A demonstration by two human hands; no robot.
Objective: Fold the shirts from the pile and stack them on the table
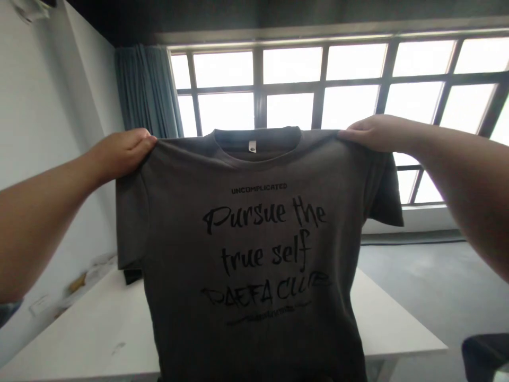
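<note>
I hold a dark grey T-shirt [254, 249] up in the air in front of me, its printed front facing me with black lettering. My left hand [121, 151] is closed on the shirt's left shoulder. My right hand [377, 132] is closed on its right shoulder. The shirt hangs straight down, spread between both hands, and its hem runs out of the bottom of the view. A small white label shows inside the collar [252, 146].
A white table [91, 334] stands below and behind the shirt, with a dark object [133, 276] on it near the left sleeve. A big window [318, 85] and a blue curtain [145, 90] fill the back wall. Grey floor lies at right.
</note>
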